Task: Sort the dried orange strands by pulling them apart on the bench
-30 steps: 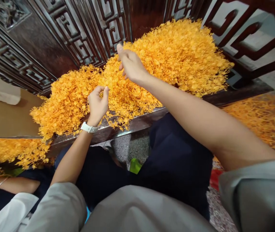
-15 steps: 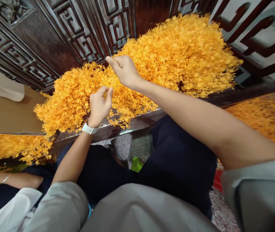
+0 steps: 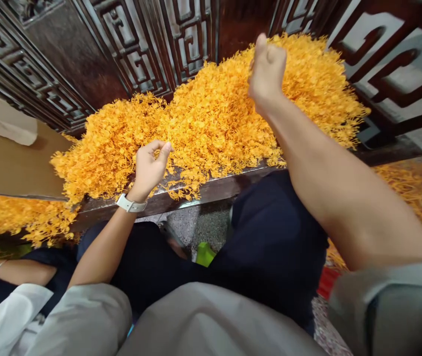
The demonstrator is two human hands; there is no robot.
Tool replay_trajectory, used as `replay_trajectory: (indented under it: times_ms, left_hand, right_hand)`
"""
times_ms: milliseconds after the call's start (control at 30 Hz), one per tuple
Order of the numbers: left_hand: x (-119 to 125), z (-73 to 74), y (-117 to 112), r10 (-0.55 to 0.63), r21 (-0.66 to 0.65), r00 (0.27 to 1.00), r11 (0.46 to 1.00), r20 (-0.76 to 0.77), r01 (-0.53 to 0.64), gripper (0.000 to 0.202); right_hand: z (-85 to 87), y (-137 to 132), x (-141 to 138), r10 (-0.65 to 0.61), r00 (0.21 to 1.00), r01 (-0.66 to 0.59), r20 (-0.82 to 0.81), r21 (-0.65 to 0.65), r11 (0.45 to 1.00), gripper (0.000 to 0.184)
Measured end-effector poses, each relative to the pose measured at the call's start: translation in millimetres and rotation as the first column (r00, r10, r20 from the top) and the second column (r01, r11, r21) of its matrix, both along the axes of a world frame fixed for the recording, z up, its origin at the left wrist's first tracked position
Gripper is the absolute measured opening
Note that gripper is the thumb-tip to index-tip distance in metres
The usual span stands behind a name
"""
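Observation:
A long heap of orange-yellow artificial flower sprigs (image 3: 211, 123) lies along a dark wooden bench (image 3: 225, 188). My left hand (image 3: 150, 165), with a pale watch (image 3: 131, 203) at its wrist, is closed in a pinch over the front left of the heap. Whatever its fingertips hold is too small to make out against the orange. Over the right part of the heap, my right hand (image 3: 268, 69) is raised with its fingers curled in. Those fingers are partly turned away, and anything inside them is hidden.
A cardboard box (image 3: 21, 168) stands left of the heap. Carved wooden lattice (image 3: 136, 44) rises behind the bench. Another person's arm (image 3: 18, 272) is at the lower left. More orange strands (image 3: 414, 193) lie at the right, and a green object (image 3: 205, 253) is on the floor.
My right hand has moved away from the left one, to the right and up over the heap. My left hand stays pinched in nearly the same place. The view has shifted slightly.

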State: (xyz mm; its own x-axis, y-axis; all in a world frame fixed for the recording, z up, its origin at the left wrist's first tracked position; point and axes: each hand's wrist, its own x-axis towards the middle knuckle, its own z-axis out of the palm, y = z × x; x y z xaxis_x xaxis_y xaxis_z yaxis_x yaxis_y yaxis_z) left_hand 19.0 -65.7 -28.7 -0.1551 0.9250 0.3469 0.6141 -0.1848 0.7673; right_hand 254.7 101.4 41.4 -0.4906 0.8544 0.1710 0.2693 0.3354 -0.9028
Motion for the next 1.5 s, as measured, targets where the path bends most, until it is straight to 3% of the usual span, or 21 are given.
replay_trajectory:
  times_ms: [200,300,367,433,500,567,633,733,833,933,1067,1233,1367,1500]
  left_hand:
    - [-2.0,-23.1,13.3,0.019,-0.107,0.965,0.994,0.263,0.01,0.034]
    - [1.8,-25.2,24.5,-0.013,-0.043,0.944,0.999,0.328,0.028,0.032]
    - [2.7,-24.4,33.1,-0.063,0.003,0.923,0.998,0.379,0.067,0.04]
    - [0.5,-23.5,42.8,-0.106,0.027,0.89,0.994,0.443,0.105,0.046]
    - [-4.3,-22.8,52.5,-0.133,0.063,0.857,0.991,0.498,0.117,0.048]
    - [-9.9,-21.5,60.1,-0.155,0.117,0.838,0.987,0.523,0.109,0.051]
    - [-13.9,-19.2,63.6,-0.158,0.168,0.839,0.982,0.521,0.081,0.054]
    - [-14.7,-14.9,61.3,-0.107,0.192,0.858,0.981,0.502,0.01,0.055]
    - [-12.0,-10.4,55.9,-0.021,0.131,0.86,0.99,0.51,-0.054,0.054]
    - [-12.4,-3.8,52.3,0.019,0.061,0.819,0.996,0.574,-0.066,0.053]
    - [-18.5,9.5,47.5,-0.01,0.003,0.78,1.0,0.625,0.01,0.037]
    - [-22.0,19.7,42.6,0.031,-0.067,0.805,0.998,0.592,0.011,0.044]
    - [-24.2,15.9,44.5,0.072,-0.091,0.824,0.996,0.561,-0.025,0.049]
    - [-28.7,11.8,46.2,0.01,-0.084,0.843,0.996,0.537,0.042,0.046]
  right_hand:
    - [-38.5,9.1,-3.3,-0.212,0.972,0.196,0.099,0.15,0.969,0.028]
    - [-48.3,22.0,-8.2,-0.362,0.93,0.335,0.065,0.258,0.906,0.018]
    - [-49.1,24.8,-15.3,-0.343,0.939,0.322,0.019,0.301,0.898,0.01]
    - [-48.2,17.9,-26.4,-0.206,0.978,0.205,-0.019,0.226,0.952,0.025]
    - [-47.8,1.5,-40.0,-0.009,0.998,0.011,-0.063,0.027,1.0,0.041]
    - [-48.2,-20.9,-53.7,0.163,0.977,-0.185,-0.137,-0.163,0.969,0.044]
    - [-48.6,-44.1,-65.4,0.25,0.943,-0.304,-0.222,-0.261,0.916,0.04]
    - [-47.3,-70.7,-77.2,0.241,0.915,-0.356,-0.324,-0.365,0.86,0.028]
    - [-43.0,-81.2,-82.0,0.175,0.908,-0.355,-0.382,-0.474,0.806,0.019]
    - [-37.3,-78.9,-81.1,0.106,0.891,-0.357,-0.442,-0.537,0.765,0.018]
    - [-31.5,-70.9,-74.5,0.04,0.858,-0.365,-0.512,-0.554,0.748,0.021]
    - [-28.4,-68.1,-69.4,0.11,0.821,-0.472,-0.561,-0.558,0.682,0.024]
    - [-27.4,-64.5,-71.1,0.096,0.86,-0.4,-0.501,-0.543,0.738,0.033]
    - [-31.3,-54.8,-69.9,0.027,0.884,-0.302,-0.467,-0.525,0.796,0.037]
